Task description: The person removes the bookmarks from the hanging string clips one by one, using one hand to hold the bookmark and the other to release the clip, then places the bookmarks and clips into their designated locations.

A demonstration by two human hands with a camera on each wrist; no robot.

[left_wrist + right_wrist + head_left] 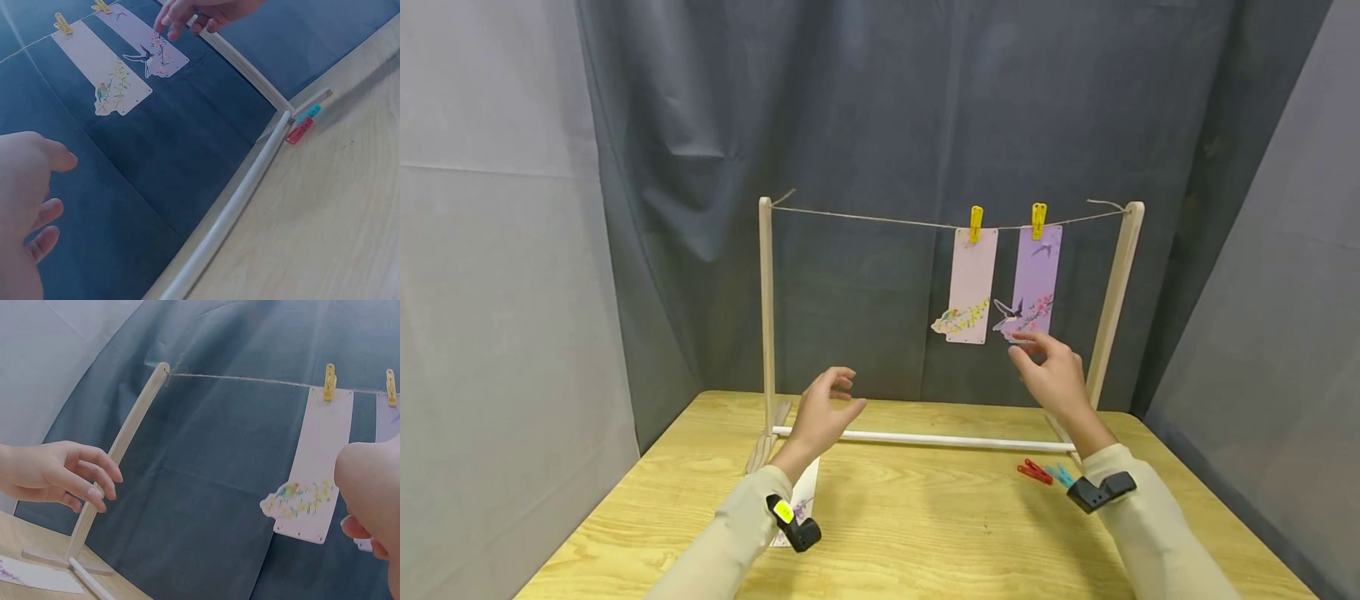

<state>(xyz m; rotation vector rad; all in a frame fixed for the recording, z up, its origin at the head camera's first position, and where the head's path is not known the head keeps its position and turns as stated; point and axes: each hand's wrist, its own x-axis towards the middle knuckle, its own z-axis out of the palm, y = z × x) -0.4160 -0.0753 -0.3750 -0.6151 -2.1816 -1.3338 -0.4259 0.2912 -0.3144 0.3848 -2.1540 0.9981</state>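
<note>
Two bookmark-like cards hang from a string (880, 220): a pink card (973, 283) with yellow flowers and a purple card (1036, 275) with a swallow. One yellow clothespin (976, 223) holds the pink card, another yellow clothespin (1038, 221) the purple one. My right hand (1054, 375) is raised in front of the purple card's lower end, fingers loosely bent, nothing held. Over the table's left side, my left hand (822, 414) hovers with relaxed fingers and holds nothing. Beneath that forearm lies a white card (805, 492) with purple flowers, partly hidden.
A wooden frame carries the string between its left post (767, 317) and right post (1116, 300). A white rod (925, 438) joins the posts low down. Near my right wrist, a red clothespin (1034, 472) and a blue clothespin (1062, 475) lie on the wooden table (925, 533).
</note>
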